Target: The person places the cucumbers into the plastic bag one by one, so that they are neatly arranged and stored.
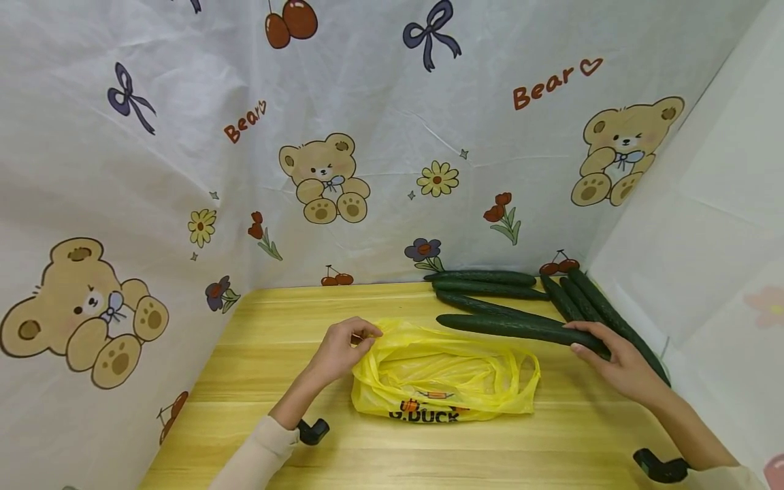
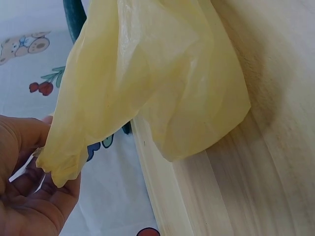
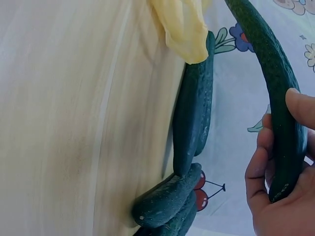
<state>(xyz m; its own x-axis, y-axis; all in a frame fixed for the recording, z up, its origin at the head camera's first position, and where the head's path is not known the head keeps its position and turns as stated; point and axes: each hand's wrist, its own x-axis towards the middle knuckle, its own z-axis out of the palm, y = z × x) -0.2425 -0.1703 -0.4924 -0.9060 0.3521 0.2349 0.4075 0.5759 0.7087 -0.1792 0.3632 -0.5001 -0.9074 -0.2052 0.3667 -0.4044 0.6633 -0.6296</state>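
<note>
Cucumber [image 1: 520, 328] aloft, right hand [image 1: 621, 364] curled round one end! Left hand [image 1: 339, 350] pinches the yellow bag [image 1: 375, 396] by its edge.

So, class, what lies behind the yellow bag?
Dark cucumbers lie behind the yellow bag, toward the patterned cloth. The cucumber in the right hand partly hides one; the bag covers some table directly behind it.
</note>
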